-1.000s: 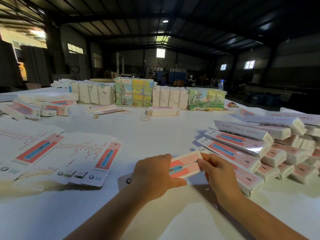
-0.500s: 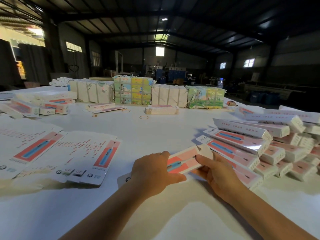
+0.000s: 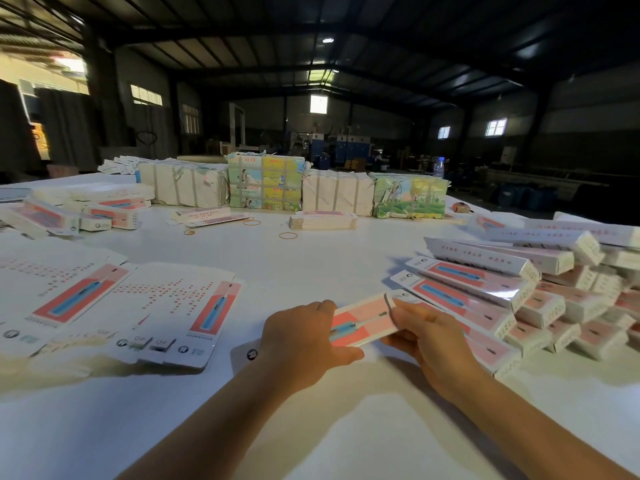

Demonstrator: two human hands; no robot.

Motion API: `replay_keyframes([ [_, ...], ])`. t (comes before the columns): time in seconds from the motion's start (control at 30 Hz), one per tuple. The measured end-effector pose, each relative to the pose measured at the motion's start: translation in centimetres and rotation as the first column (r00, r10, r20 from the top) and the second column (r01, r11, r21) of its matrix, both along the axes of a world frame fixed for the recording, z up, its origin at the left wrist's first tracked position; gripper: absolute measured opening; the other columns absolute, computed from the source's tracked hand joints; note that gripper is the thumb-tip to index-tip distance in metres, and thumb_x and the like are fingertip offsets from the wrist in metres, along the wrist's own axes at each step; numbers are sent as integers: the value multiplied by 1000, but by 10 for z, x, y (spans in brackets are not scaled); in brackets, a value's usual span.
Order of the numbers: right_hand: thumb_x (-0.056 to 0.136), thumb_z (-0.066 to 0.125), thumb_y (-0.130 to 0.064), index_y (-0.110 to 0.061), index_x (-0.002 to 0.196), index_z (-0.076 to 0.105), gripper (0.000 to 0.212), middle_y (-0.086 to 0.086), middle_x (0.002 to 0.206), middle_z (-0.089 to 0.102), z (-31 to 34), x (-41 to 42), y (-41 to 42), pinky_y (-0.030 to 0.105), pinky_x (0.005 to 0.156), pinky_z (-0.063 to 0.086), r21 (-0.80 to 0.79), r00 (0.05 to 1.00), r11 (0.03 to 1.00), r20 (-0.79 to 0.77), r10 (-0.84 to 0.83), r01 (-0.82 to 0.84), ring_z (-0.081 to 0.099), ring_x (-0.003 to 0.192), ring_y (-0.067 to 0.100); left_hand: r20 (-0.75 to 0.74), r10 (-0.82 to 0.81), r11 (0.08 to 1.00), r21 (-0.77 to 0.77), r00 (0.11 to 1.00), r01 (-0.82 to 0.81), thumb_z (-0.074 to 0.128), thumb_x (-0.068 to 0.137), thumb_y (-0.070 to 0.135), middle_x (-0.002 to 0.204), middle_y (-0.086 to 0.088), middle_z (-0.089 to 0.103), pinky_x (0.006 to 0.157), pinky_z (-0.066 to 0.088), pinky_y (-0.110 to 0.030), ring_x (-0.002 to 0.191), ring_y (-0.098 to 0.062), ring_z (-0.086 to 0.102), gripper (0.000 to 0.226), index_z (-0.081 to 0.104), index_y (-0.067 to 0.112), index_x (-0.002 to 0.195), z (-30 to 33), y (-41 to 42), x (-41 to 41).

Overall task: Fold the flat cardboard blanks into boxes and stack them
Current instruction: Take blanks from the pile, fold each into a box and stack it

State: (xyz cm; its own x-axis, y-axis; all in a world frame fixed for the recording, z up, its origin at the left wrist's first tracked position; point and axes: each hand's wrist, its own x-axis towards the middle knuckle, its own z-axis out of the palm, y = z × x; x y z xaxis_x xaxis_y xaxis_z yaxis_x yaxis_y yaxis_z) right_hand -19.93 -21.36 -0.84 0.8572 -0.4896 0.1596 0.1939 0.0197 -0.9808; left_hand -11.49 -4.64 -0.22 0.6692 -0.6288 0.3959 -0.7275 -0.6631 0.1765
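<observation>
We find a long white cardboard box with a pink-and-blue printed face (image 3: 362,323) held just above the white worktop (image 3: 311,265). The left hand (image 3: 304,337) grips its near end, fingers curled round it; the right hand (image 3: 427,336) pinches the far end. A heap of folded boxes (image 3: 519,292) lies just right; flat printed blanks (image 3: 173,306) lie left.

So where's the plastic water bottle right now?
In the head view the water bottle stands far back on the right, beyond the table's far edge, just right of the colourful wrapped bundle.
</observation>
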Motion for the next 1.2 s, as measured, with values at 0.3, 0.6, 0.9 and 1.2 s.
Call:
replay_keyframes([
  [0.3,93,55,-8,-30,76,79,36,4,80,75,3,-6,0,22,62,55,-207,992,974,108,-68,89,72,76,17,-8,-47,998,-50,999,47,53,73,74,119,13,58,77,47,-21,99,-9,60,62,44,32,118,-2,0,1],
  [0.6,95,45,-1,-39,74,74,52,-17,73,71,-1,-11,5,12,63,51,-433,977,880,168,-131,193,67,76,0,-39,-74,995,-70,996,71,53,75,72,118,14,58,75,44,-19,99,-9,59,60,43,32,118,-1,0,5],
  [0.9,97,46,-13,-13,99,58,13,-2,84,61,-11,-6,20,11,64,40,-729,963,637,116,-242,248,55,76,8,17,-10,999,-35,1000,10,51,77,71,117,10,59,77,44,-20,98,-11,59,61,44,28,119,-3,-3,4],
  [1.2,98,48,-16,-15,105,62,16,-2,97,69,-8,-5,11,16,78,52,-568,988,809,100,-118,154,65,92,10,27,2,1000,-27,1000,-2,49,75,74,114,9,59,81,49,-26,99,-12,59,60,45,28,114,0,-6,-2],
])
